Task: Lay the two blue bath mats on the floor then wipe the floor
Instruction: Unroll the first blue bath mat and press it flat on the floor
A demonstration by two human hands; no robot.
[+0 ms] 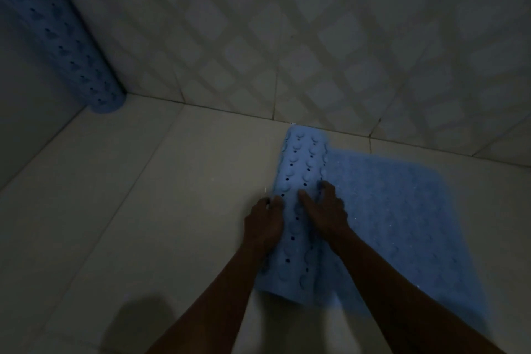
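Tiled floor (115, 195) carries two blue mats: one half-unrolled (402, 210), one rolled (66, 37).

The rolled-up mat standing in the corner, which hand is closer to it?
Left. The left hand rests on the near side of the half-unrolled mat, the side toward the rolled mat in the corner. The right hand rests farther away.
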